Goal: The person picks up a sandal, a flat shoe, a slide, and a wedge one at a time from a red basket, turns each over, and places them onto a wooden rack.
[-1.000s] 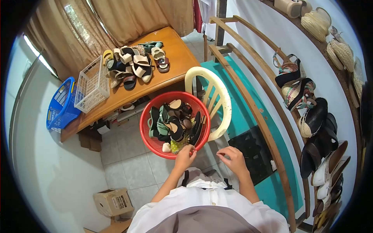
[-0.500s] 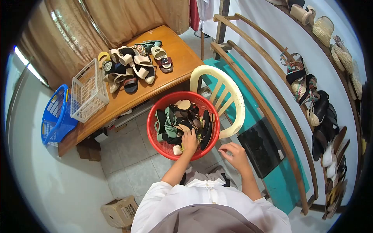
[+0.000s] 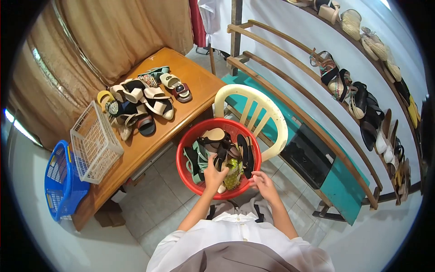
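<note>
A red plastic basket (image 3: 181, 170) full of mixed shoes sits in front of me on a pale yellow chair. My left hand (image 3: 215, 176) reaches into it, thumb and fingers closed around a black shoe (image 3: 220, 156). Beside that hand lies a green dotted item (image 3: 234, 174), perhaps a shoe or cloth. Mint-green sandals (image 3: 198, 154) are at the basket's left, a beige-soled shoe (image 3: 214, 134) at the back, and black flats (image 3: 246, 154) at the right. At the right rim, my right hand (image 3: 266, 187) holds nothing visible, its fingers loosely bent and apart.
The chair (image 3: 280, 129) backs the basket. On the wooden table (image 3: 199, 68) are a pile of sandals (image 3: 147, 102), a white crate (image 3: 97, 145) and, at its end, a blue basket (image 3: 61, 186). A wooden rack (image 3: 294, 106) with shoes stands right, over a teal board (image 3: 346, 195).
The view has shifted, with the basket appearing lower. My left hand now grips a black shoe, and the green dotted item shows more. The right hand has come closer to the basket rim.
</note>
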`<move>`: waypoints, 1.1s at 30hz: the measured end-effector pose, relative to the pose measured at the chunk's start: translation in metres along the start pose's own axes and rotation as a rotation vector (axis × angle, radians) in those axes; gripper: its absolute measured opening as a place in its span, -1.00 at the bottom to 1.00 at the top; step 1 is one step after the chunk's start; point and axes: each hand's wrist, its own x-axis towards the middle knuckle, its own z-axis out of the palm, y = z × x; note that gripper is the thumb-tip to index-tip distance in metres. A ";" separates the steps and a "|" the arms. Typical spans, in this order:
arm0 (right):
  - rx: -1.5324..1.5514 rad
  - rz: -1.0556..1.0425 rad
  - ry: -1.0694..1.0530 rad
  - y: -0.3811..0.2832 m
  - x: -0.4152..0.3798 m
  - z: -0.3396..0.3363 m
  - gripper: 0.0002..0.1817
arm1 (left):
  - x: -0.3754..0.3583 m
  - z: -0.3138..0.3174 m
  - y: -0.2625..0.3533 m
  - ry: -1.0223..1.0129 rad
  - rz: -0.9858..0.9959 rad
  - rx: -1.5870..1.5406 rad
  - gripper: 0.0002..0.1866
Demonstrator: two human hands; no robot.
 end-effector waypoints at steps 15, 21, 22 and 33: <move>0.699 0.029 -0.187 -0.062 0.020 0.051 -0.60 | -0.021 -0.044 0.048 -0.113 1.011 -0.334 -0.31; 0.623 0.046 -0.287 -0.074 0.014 0.028 -0.52 | -0.003 -0.026 0.077 -0.422 0.025 -0.975 -0.23; 0.577 -0.003 -0.264 -0.076 0.013 0.026 -0.51 | 0.004 -0.016 0.069 -0.467 -0.059 -1.054 -0.30; 0.067 -0.309 -0.169 -0.093 0.006 -0.016 -0.09 | 0.038 0.028 0.148 -0.371 -0.161 -1.101 -0.44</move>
